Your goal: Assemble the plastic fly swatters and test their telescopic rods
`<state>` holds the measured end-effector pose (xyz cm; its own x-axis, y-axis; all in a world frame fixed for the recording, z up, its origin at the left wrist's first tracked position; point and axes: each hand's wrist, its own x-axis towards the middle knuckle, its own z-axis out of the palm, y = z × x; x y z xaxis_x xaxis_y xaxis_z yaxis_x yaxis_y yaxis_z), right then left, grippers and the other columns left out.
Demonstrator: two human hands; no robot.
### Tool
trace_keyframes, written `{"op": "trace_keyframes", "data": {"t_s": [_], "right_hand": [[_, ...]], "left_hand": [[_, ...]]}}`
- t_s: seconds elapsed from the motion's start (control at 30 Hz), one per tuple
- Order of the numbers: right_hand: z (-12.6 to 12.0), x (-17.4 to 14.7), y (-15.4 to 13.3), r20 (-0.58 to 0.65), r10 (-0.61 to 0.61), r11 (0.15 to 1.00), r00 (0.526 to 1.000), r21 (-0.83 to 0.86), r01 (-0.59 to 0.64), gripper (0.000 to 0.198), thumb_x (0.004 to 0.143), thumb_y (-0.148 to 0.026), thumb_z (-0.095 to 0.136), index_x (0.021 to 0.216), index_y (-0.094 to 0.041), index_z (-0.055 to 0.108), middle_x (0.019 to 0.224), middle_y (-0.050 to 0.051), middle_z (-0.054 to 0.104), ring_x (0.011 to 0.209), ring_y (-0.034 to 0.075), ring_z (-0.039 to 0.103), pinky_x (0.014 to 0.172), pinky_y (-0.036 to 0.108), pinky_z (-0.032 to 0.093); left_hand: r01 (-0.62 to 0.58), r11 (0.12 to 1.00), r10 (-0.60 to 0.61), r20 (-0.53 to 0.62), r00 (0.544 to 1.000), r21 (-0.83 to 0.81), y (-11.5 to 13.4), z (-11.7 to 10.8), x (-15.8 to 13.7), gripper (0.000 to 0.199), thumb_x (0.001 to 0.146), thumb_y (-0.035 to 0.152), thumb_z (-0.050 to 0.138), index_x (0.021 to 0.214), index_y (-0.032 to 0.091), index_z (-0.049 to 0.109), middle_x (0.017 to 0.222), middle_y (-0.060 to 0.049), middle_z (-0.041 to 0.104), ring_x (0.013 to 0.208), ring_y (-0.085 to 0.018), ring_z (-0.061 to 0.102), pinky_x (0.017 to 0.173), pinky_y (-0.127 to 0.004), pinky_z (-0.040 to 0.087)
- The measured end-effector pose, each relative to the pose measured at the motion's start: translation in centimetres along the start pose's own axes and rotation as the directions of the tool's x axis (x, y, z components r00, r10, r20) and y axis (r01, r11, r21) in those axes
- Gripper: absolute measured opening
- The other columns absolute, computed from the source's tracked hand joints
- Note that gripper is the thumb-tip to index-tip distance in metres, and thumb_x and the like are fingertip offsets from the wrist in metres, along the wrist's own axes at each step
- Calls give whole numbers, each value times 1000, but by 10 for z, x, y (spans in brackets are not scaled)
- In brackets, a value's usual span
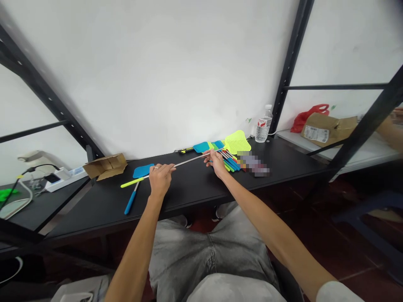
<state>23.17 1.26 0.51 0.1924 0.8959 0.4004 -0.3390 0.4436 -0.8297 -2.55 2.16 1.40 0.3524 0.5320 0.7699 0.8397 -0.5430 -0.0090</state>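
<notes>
Stretched between my hands is a yellow-green fly swatter (238, 141) with a thin metal rod. My left hand (160, 178) is closed round the rod near its yellow grip, which sticks out to the left. The fingers of my right hand (215, 162) pinch the rod close to the perforated head. On the table left of my left hand lies a blue fly swatter (130, 202), its head partly under the yellow grip. Behind and beside my right hand, several blue and green swatters (200, 147) lie in a pile, their handles partly hidden.
The black table (185, 191) runs along a white wall. An open cardboard box (107, 167) stands at the left, and a black-and-yellow cutter (185, 150) lies at the back. A water bottle (263, 125) stands back right, beside a black upright (288, 58). A power strip (67, 178) lies far left.
</notes>
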Motion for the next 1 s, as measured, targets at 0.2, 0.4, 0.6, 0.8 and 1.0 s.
{"op": "trace_keyframes", "data": {"t_s": [0.2, 0.4, 0.6, 0.8, 1.0], "right_hand": [[-14, 8, -1, -141, -102, 981, 985, -177, 76, 54, 81, -69, 58, 93, -19, 74, 77, 5, 72, 61, 11, 56, 46, 19, 42], [-26, 12, -5, -285, -204, 971, 937, -177, 158, 52, 83, -65, 58, 96, -17, 72, 74, 3, 69, 59, 12, 54, 48, 22, 43], [-32, 20, -9, -435, -142, 980, 889, 62, 187, 43, 82, -60, 63, 88, -17, 68, 58, -4, 54, 50, 10, 49, 45, 22, 41], [-42, 24, -19, -564, 13, 914, 826, 342, 219, 27, 89, -46, 62, 83, -20, 60, 66, -5, 57, 49, 7, 50, 46, 20, 43], [-48, 21, -24, -562, 103, 864, 821, 459, 206, 26, 97, -45, 50, 90, -21, 58, 67, -5, 60, 45, 6, 48, 38, 18, 33]], "left_hand": [[14, 1000, -14, -31, 999, 10, -2, 0, -1, 35, 98, 44, 45, 104, 22, 72, 87, -8, 72, 87, -25, 59, 80, -36, 32], [-27, 999, 25, -34, 999, -43, -5, 3, -4, 38, 99, 46, 43, 107, 21, 71, 93, -9, 72, 86, -23, 61, 81, -33, 38], [-9, 1000, 10, 23, 1000, -20, -11, 4, -4, 45, 93, 57, 49, 113, 22, 70, 85, -8, 70, 83, -24, 62, 76, -33, 39], [-31, 999, 28, 83, 996, 26, -21, 4, -4, 43, 95, 56, 46, 102, 23, 72, 88, -7, 71, 86, -23, 63, 74, -33, 36], [5, 1000, -7, 96, 995, 19, -19, 1, -7, 41, 98, 51, 42, 104, 24, 72, 86, -5, 70, 81, -21, 63, 65, -31, 33]]}}
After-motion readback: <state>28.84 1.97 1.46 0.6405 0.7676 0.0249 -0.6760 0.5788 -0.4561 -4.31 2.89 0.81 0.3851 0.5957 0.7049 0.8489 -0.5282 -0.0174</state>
